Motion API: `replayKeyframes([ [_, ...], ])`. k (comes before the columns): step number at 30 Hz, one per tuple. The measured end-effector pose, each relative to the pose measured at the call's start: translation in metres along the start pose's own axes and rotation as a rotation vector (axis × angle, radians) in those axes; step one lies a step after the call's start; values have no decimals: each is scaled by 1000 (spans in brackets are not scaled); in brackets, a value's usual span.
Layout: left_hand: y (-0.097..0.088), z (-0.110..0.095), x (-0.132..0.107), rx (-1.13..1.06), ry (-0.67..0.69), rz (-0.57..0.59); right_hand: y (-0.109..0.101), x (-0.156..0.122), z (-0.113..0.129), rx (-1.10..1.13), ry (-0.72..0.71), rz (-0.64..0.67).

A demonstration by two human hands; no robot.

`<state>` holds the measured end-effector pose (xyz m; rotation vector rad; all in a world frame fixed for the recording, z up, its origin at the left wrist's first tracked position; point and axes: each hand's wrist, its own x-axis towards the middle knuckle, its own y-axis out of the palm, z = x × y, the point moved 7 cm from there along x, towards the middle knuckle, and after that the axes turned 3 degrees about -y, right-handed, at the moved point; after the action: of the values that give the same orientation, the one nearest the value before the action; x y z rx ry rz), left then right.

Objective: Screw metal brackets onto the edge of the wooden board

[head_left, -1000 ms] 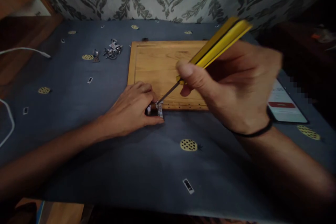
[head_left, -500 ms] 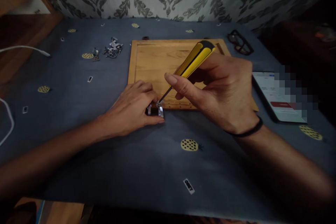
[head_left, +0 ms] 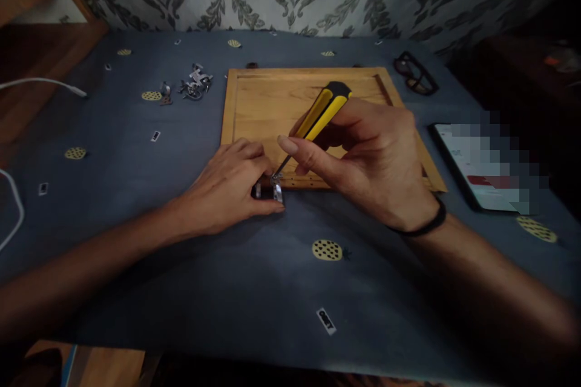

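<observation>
A wooden panel [head_left: 272, 103] lies flat on the blue-grey cloth. My left hand [head_left: 229, 184] pinches a small metal hinge [head_left: 275, 190] against the panel's near edge. My right hand [head_left: 367, 157] is wrapped round a yellow and black screwdriver [head_left: 320, 115], and the tip of its thin shaft rests on the hinge. A row of small holes runs along the panel's near edge, partly hidden by my right hand.
A heap of metal hinges and parts [head_left: 193, 86] lies at the back left. Dark glasses [head_left: 415, 75] rest beyond the panel's right corner. A phone [head_left: 481, 166] lies at the right. A white cable [head_left: 40, 83] runs along the left edge.
My right hand has dropped lower and nearer the panel, and the screwdriver handle has tilted down. The tip stays on the hinge. My left hand has not moved.
</observation>
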<state>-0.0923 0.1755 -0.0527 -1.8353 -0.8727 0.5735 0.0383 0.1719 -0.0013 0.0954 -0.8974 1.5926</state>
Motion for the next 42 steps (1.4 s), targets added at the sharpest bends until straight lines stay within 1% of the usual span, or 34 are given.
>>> replayKeyframes([
  [4, 0, 0, 0, 15, 4, 0, 1, 2, -2, 214, 86, 83],
  [9, 1, 1, -1, 24, 25, -23, -8, 5, 3, 296, 104, 58],
  [12, 0, 1, -1, 25, 24, -29, -9, 5, 5, 325, 106, 48],
  [16, 0, 0, 0, 5, 2, 0, -7, 4, 10, 246, 49, 32],
  [21, 0, 0, 0, -10, -4, -7, -7, -1, 15, 56, 4, -88],
  [24, 1, 1, -1, 14, 6, -15, -6, -5, 17, 0, 3, -111],
  [28, 1, 4, -2, 20, 11, -3, -15, -7, 29, -41, -50, -210],
  [30, 2, 7, -2, 24, -1, 11, -19, -6, 35, -77, -46, -246],
  [34, 1, 8, -3, 26, -11, 17, -20, -4, 36, -82, -27, -247],
  [42, 0, 1, -1, -9, 5, -6, -9, -4, 17, 4, -9, -178],
])
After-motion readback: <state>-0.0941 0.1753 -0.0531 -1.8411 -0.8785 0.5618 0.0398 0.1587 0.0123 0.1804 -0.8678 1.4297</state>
